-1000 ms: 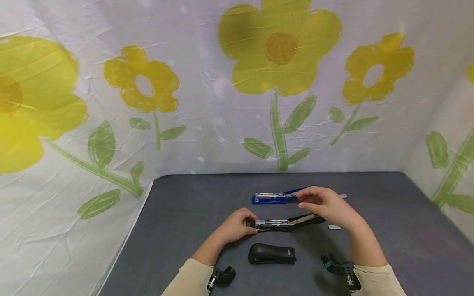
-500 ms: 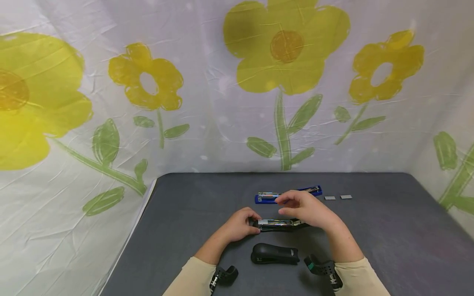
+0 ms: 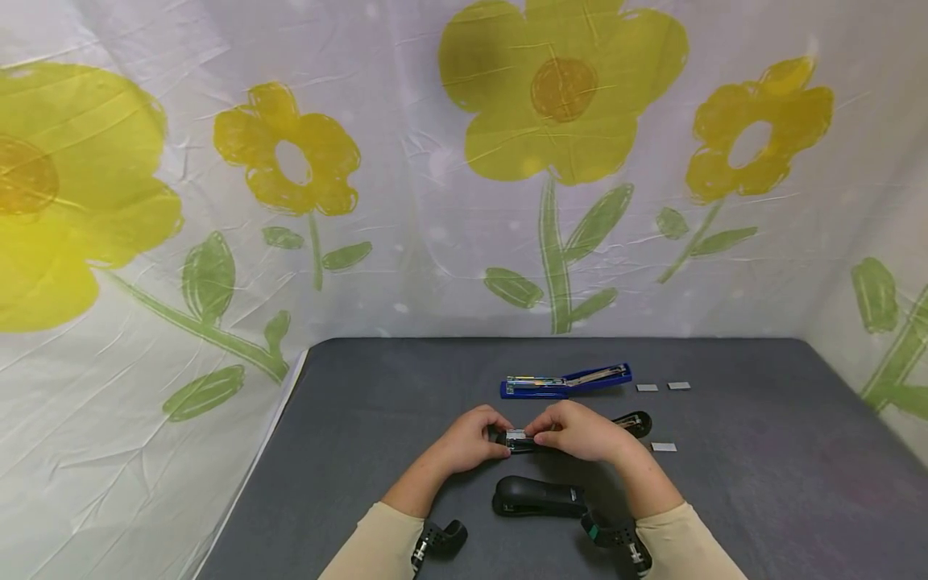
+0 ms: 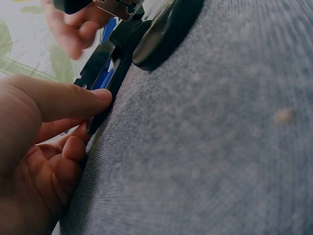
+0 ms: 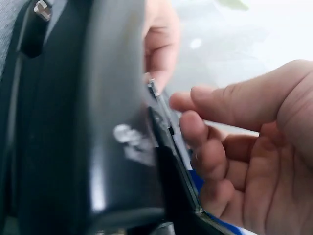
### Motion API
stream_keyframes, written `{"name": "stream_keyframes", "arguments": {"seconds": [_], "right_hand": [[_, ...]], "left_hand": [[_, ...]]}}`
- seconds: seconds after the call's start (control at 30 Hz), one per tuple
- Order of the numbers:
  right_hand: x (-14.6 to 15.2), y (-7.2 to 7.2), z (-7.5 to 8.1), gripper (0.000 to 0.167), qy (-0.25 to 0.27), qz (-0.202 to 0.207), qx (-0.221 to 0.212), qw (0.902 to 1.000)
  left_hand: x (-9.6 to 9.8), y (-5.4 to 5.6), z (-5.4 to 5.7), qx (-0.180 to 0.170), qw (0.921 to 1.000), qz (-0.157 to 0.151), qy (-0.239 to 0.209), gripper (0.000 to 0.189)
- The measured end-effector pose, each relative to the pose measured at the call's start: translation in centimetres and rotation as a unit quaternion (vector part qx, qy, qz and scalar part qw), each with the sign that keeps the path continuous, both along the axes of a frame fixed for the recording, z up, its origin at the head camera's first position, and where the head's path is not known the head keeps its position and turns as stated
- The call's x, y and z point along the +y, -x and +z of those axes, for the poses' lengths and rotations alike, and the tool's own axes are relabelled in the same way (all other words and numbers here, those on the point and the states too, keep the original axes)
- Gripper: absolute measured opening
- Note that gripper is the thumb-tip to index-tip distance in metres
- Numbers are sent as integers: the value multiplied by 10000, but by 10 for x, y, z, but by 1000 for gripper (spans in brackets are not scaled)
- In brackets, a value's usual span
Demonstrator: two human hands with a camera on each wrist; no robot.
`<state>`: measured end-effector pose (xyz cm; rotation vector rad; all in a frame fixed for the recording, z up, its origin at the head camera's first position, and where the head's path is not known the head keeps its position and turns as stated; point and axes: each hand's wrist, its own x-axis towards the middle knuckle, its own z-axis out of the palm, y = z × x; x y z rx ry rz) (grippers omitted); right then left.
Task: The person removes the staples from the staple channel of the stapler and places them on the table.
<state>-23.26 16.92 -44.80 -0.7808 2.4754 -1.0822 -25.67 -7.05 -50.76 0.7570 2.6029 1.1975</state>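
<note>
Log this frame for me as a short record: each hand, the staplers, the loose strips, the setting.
Left hand: pinches the left end of the open black stapler
Right hand: over that stapler's middle; whether it holds anything is unclear
Blue stapler: open, behind the black one
Closed black stapler: in front, nearest the person
Small pale strips: three, toward the right
Setting: dark table, flower-print backdrop
</note>
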Motion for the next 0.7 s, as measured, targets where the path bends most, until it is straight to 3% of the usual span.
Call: {"name": "stream_keyframes", "arguments": {"seconds": [0.27, 0.7], "right_hand": [[-15, -5, -5, 16, -466, -450, 402, 9971], [-24, -7, -12, 5, -98, -1463, 181, 9890]], "left_hand": [[-1, 1, -1, -14, 10000, -2, -9, 28], [0, 0, 1, -32, 10000, -24, -53, 28]]}}
